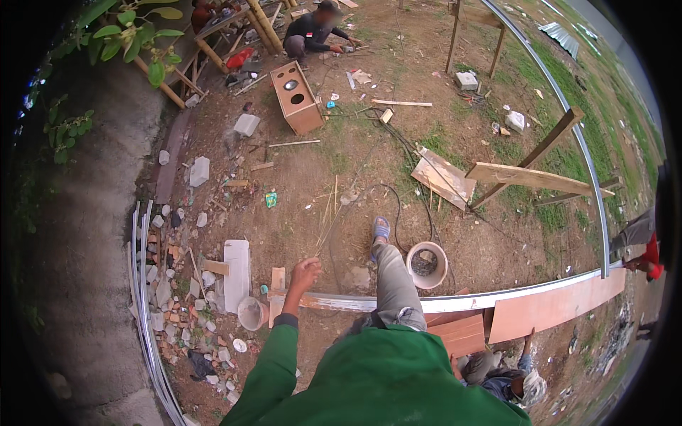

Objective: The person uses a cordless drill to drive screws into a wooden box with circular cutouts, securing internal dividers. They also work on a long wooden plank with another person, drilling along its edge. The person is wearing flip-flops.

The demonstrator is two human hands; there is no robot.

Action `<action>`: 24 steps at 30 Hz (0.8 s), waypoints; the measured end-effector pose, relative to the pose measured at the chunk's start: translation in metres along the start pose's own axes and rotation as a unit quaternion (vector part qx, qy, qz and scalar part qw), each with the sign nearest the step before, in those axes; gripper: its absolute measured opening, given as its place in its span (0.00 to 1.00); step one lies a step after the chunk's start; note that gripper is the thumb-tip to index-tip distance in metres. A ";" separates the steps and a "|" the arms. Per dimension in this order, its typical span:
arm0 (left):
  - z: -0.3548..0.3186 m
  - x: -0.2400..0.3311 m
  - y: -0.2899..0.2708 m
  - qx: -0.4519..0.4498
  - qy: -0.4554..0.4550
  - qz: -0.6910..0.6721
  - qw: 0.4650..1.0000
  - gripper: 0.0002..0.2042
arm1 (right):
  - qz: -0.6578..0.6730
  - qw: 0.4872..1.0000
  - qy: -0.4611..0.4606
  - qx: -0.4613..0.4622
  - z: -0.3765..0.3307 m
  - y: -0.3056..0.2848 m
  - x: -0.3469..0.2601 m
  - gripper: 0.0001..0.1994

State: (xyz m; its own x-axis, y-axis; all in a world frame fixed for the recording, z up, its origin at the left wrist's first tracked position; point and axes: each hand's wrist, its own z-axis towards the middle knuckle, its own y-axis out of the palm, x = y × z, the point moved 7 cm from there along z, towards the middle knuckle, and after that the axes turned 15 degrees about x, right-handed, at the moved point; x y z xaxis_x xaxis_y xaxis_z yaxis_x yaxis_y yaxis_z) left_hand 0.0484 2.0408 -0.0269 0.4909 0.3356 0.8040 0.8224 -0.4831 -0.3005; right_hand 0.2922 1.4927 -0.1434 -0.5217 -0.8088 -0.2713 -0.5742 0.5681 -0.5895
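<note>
My left hand (305, 272) is closed in a fist at the end of a green sleeve, just above the left end of a long pale metal beam (341, 301). Thin straw-coloured strips (328, 226) lie in line with the fist, running away from it. Whether the fingers grip them or something else I cannot make out. My right hand is out of sight. One of my legs, in grey trousers with a blue sandal (381, 228), reaches across the beam. A pinkish bucket (445, 264) with dark contents stands right of that foot.
A co-worker (508, 383) crouches at lower right, touching a reddish board (547, 305). Another person (316, 32) squats at the far side near a wooden box with round holes (305, 117). Rubble (170, 302) and metal profiles (145, 326) lie left; a leaning timber (533, 153) stands right.
</note>
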 end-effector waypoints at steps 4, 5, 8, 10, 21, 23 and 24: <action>0.127 0.078 0.071 -0.027 0.006 -0.025 0.999 0.20 | -0.049 0.998 -0.015 0.023 0.086 0.030 -0.129 0.13; 0.158 0.083 0.078 0.001 -0.005 -0.025 1.000 0.20 | -0.068 0.997 -0.018 0.030 0.101 0.033 -0.155 0.13; 0.219 0.057 0.064 0.095 -0.025 0.203 0.974 0.19 | -0.136 0.986 -0.069 0.061 0.128 0.022 -0.219 0.13; 0.209 0.010 0.048 0.032 -0.125 0.166 0.978 0.18 | -0.171 0.974 -0.125 0.080 0.144 0.009 -0.274 0.13; 0.241 0.049 0.042 -0.118 -0.139 0.336 0.924 0.18 | 0.048 0.998 -0.025 -0.028 0.191 0.017 -0.678 0.09; 0.293 0.076 0.066 -0.213 0.029 0.483 0.849 0.17 | 0.086 0.995 -0.005 -0.049 0.203 0.034 -0.732 0.08; 0.328 0.084 0.073 -0.224 0.043 0.511 0.829 0.17 | 0.054 0.997 -0.009 -0.049 0.211 0.044 -0.760 0.08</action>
State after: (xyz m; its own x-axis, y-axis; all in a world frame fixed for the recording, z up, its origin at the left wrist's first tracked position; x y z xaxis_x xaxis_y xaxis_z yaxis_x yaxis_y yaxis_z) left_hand 0.2442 2.2986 -0.1502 0.8273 -0.4837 0.2858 -0.2091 -0.7373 -0.6424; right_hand 0.7962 2.1004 -0.1238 -0.5729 -0.7446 -0.3427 -0.5745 0.6630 -0.4800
